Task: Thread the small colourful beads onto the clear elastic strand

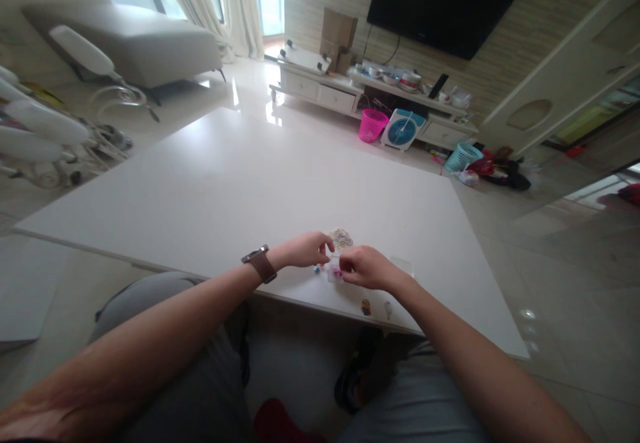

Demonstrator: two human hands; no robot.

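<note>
My right hand (367, 268) is closed in a pinch at a small pink piece (338, 272), over a small clear plastic box (334, 278) near the table's front edge. Beside it, my left hand (316, 248), with a watch at its wrist, hovers with thumb and forefinger apart and nothing visible between them. A small blue piece (317, 270) lies on the table under the left fingers. Just beyond both hands is a loose pile of thin pale rings (341, 238). Closer to the edge lie a yellow-and-dark figure charm (366, 307) and a small whitish piece (388, 309).
The hands work over a large white table (280, 176). A flat clear lid-like piece (403, 266) lies right of the right hand, partly behind the forearm. Past the table stand a pink basket (373, 126), a blue-and-white fan (401, 130) and a low cabinet (337, 98).
</note>
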